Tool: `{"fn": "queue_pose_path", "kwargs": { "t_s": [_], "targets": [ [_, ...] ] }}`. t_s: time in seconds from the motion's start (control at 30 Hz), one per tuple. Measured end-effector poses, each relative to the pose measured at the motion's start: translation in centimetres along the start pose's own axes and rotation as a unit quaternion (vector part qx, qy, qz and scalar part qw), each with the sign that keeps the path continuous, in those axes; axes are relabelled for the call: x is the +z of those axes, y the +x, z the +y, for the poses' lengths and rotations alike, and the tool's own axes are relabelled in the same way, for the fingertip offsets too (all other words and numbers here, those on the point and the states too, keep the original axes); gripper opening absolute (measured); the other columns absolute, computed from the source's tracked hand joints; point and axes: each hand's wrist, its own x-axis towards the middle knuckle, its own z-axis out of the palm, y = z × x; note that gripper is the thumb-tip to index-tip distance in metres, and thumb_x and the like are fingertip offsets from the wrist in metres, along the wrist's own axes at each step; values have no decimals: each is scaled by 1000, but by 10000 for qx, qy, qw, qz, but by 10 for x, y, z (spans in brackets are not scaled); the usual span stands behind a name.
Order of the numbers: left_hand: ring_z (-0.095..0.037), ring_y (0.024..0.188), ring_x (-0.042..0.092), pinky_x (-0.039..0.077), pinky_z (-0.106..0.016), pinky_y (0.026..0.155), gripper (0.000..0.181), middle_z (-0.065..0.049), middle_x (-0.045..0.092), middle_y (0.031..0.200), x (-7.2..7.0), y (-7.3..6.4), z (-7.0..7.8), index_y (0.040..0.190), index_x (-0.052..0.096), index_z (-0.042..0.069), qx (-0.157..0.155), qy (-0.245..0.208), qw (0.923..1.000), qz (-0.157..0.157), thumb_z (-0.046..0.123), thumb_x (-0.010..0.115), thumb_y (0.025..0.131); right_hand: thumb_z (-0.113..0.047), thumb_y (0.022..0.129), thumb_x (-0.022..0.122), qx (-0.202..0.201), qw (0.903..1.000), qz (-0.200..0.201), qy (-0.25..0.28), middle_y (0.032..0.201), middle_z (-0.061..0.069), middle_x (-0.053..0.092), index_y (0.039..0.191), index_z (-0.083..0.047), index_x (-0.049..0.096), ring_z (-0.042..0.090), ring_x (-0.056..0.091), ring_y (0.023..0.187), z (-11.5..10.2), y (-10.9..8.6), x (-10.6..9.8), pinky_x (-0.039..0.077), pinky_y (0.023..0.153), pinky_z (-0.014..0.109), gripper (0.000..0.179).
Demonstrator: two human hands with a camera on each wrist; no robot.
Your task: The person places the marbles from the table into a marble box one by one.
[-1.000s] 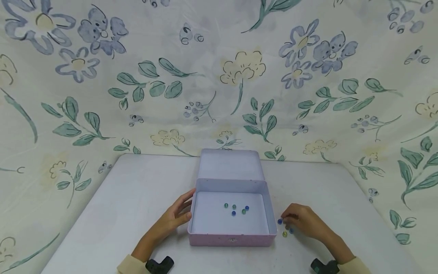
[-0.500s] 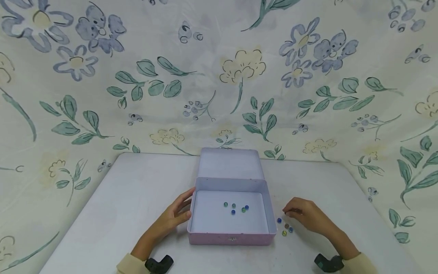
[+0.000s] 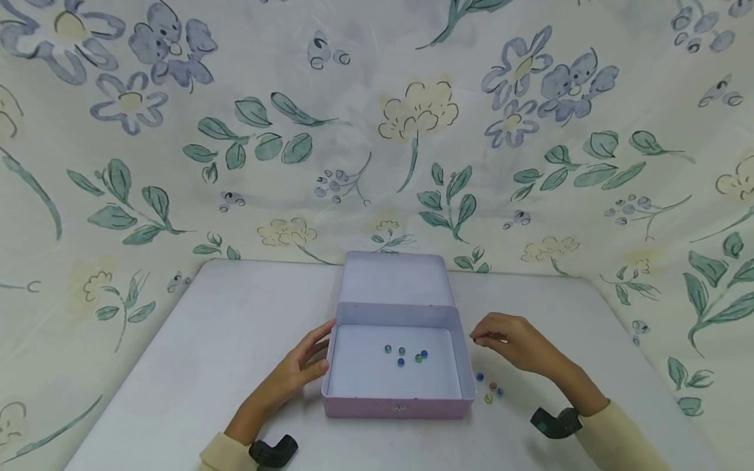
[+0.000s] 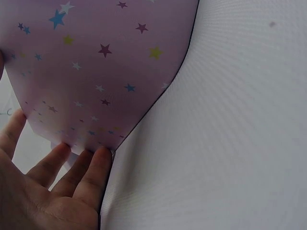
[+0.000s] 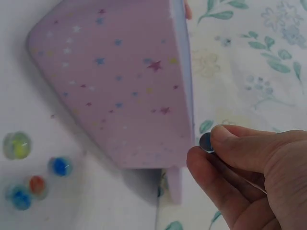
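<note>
A lidded box (image 3: pixel 398 409), pink outside with printed stars and pale lilac inside, stands open on the table. Several green and blue glass marbles (image 3: pixel 401 362) lie on its floor. My left hand (image 3: pixel 294 366) rests its fingertips against the box's left side, fingers extended, as the left wrist view also shows. Between thumb and forefinger my right hand (image 3: pixel 512 340) pinches a dark bluish marble (image 5: pixel 206 143), just beyond the box's right wall. Below that hand, several more marbles lie on the table: a yellow-green one (image 5: pixel 17 145), an orange-red one (image 5: pixel 37 185) and blue ones (image 5: pixel 60 166).
The raised lid (image 3: pixel 396 278) leans back behind the box. White tabletop (image 3: pixel 253 294) extends to both sides. A cloth with flowers and leaves (image 3: pixel 365 131) hangs behind and around the table. Each wrist carries a black camera mount (image 3: pixel 556 423).
My right hand has lifted a marble from the group at the box's right and moved up and left toward the box wall. My left hand stays against the box.
</note>
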Motion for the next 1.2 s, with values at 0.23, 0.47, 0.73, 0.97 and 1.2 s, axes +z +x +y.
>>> {"fn": "queue_pose_path", "kwargs": {
  "t_s": [0.23, 0.47, 0.73, 0.97, 1.2],
  "targets": [
    [-55, 147, 22, 27, -71, 113, 69, -18, 15, 167, -2, 0, -2, 160, 21, 18, -84, 28, 10000, 4, 9, 53, 100, 0, 89, 71, -279, 9995, -133, 5, 99, -3, 72, 105, -10, 75, 7, 66, 87, -19, 31, 1, 59, 76, 21, 20],
    [-55, 147, 22, 28, -72, 112, 68, -18, 15, 167, -1, 0, -1, 160, 21, 19, -39, 5, 10000, 23, 9, 53, 101, -1, 89, 72, -686, 9972, -291, -35, 101, -1, 73, 104, -12, 75, 8, 67, 92, -39, 64, 9, 58, 78, 21, 20],
    [-56, 146, 23, 27, -73, 111, 68, -20, 14, 166, 1, 0, -2, 160, 21, 16, -46, 130, 9999, 64, 10, 53, 100, 0, 91, 70, -962, 9917, -849, -86, 99, 3, 73, 102, -9, 75, 7, 67, 91, -54, 94, 23, 57, 79, 16, 16],
    [-56, 146, 23, 28, -73, 112, 68, -19, 15, 167, 1, 1, -1, 160, 21, 18, -32, 119, 9999, 52, 10, 52, 101, -1, 92, 69, -1342, 9841, -1150, -199, 97, 2, 71, 103, -6, 75, 7, 66, 89, -58, 114, 42, 55, 78, 14, 14],
    [-56, 146, 23, 27, -74, 111, 68, -18, 15, 167, 0, 1, -1, 160, 22, 19, -100, 90, 9999, 93, 11, 54, 100, -3, 94, 67, -1431, 9777, -1488, -378, 96, 5, 71, 105, -1, 75, 8, 66, 88, -58, 129, 64, 53, 78, 11, 13]
  ]
}}
